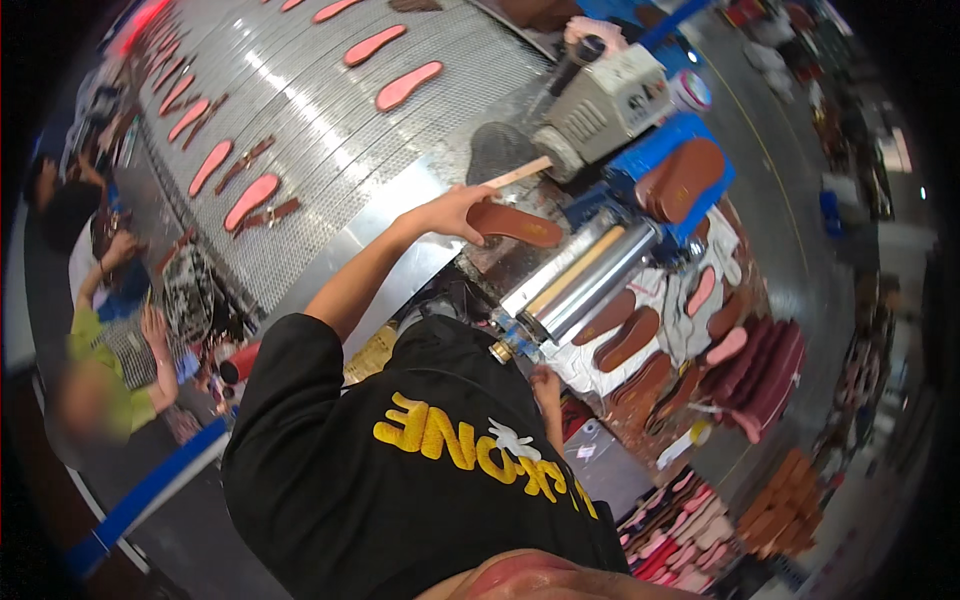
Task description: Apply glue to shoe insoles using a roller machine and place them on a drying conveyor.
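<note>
Nearest, the right hand [547, 383] hangs low by the black shirt [420, 470]; its fingers are hidden, so I cannot tell their state. Just right of it, brown insoles [628, 340] lie loose on white cloth beside a metal roller [590, 275]. Farther out, the left hand [452, 212] closes its fingers on a wooden stick [518, 173], with a dark brown insole [515, 225] touching the fingertips. Beyond them, a blue tray [655, 150] carries brown insoles [685, 178]. Behind the fingers, pink insoles [408, 86] ride the mesh conveyor [330, 150].
</note>
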`<action>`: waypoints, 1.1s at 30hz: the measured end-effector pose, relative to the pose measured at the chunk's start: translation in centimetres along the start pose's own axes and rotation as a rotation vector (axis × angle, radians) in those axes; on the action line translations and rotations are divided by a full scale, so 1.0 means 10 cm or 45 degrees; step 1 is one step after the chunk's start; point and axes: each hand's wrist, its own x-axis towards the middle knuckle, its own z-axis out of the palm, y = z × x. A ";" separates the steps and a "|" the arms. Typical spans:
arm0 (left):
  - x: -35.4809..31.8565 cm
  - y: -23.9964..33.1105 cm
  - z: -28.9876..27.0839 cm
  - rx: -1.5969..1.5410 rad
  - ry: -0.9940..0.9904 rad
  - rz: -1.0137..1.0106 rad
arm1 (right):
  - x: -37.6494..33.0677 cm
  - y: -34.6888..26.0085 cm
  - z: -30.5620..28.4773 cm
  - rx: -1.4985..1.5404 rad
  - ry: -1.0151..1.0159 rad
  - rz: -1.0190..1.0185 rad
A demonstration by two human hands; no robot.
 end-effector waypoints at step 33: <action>-2.25 -1.80 0.65 -1.496 1.076 -1.250 | 0.00 -0.87 -0.75 -0.091 -0.467 0.728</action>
